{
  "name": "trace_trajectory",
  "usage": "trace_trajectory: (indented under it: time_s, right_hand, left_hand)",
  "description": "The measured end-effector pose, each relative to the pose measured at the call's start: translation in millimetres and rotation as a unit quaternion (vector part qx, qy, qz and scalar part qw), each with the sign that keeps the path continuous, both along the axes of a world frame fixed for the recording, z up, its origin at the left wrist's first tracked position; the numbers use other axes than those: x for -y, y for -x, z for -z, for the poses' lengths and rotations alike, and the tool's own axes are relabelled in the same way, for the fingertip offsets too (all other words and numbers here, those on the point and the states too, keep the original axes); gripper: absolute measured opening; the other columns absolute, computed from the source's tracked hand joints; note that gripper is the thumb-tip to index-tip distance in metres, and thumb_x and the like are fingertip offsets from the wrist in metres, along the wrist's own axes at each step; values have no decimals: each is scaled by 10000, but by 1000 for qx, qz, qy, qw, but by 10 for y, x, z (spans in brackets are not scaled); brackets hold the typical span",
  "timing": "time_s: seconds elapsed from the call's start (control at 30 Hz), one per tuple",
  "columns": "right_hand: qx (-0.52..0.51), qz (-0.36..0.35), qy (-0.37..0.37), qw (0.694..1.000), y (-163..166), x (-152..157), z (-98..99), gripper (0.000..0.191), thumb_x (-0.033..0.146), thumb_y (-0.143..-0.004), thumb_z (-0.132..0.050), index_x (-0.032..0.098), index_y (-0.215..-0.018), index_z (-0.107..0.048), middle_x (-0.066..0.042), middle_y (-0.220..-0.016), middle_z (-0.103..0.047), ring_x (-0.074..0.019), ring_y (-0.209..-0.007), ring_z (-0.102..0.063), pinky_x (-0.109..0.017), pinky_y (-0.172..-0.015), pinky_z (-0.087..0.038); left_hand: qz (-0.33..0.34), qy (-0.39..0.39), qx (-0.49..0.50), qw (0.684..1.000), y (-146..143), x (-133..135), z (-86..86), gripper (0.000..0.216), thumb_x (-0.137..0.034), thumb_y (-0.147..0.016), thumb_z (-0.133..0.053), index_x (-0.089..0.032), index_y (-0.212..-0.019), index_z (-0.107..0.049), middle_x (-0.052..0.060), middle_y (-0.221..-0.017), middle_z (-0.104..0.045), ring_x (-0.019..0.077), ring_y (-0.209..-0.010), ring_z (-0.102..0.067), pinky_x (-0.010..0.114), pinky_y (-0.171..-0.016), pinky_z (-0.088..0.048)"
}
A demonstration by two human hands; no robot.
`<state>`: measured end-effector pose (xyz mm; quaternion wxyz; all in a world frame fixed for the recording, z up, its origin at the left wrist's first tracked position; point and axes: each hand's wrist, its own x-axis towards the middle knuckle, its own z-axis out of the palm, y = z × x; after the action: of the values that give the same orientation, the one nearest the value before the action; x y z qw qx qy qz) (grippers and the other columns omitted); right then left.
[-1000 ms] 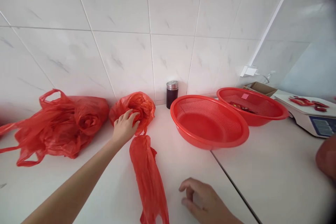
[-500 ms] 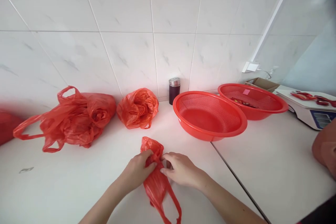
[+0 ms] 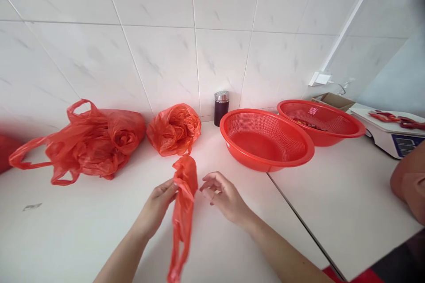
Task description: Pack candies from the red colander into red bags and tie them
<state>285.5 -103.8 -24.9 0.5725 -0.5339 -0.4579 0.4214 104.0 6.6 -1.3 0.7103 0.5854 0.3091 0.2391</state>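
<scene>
My left hand (image 3: 158, 205) pinches the upper part of a long, crumpled red plastic bag (image 3: 182, 212) and holds it up off the white counter (image 3: 66, 239), its handles hanging down toward me. My right hand (image 3: 223, 195) hovers just right of the bag, fingers loosely spread and curled, holding nothing. Behind the bag, against the tiled wall, sits a bunched red bag (image 3: 174, 129).
A larger red bag (image 3: 86, 141) lies at the left. A dark jar with a metal lid (image 3: 221, 107) stands at the wall. Two red colander basins (image 3: 265, 139) (image 3: 320, 121) sit at the right, then a scale (image 3: 395, 135). Another person's arm (image 3: 408, 183) shows at the right edge.
My left hand left the bunched bag at the wall and took hold of the long bag; both hands met on it, then the left lifted it while the right let go.
</scene>
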Motion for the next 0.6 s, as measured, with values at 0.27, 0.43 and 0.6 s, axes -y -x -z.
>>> trace_trajectory:
  time_s: [0.27,0.43,0.6]
  right_hand:
    - [-134,88,-17,987,-283,-1,80,316,428,-771,-738,199,-822,-526,36,-737,-600,-117,-654,-559,-240,-603,-424]
    - [-194,139,-29,971,-526,63,69,328,421,-774,-741,212,-831,-495,49,-683,-607,-106,-581,-553,-242,-585,-434]
    - [-192,155,-16,969,-450,53,75,336,487,-808,-699,218,-863,-506,83,-544,-534,-79,-452,-453,-206,-477,-369]
  left_hand:
    - [-70,61,51,994,-6,-141,128,208,-340,-884,-604,-164,-898,-714,55,-855,-713,199,-802,-641,309,-780,-521]
    - [-259,112,65,957,332,-587,112,35,-201,-814,-629,-182,-833,-652,18,-809,-673,141,-703,-623,268,-680,-552]
    - [-375,3,45,926,404,-521,-84,181,-164,-763,-649,-238,-918,-593,-14,-885,-623,140,-787,-621,296,-785,-527]
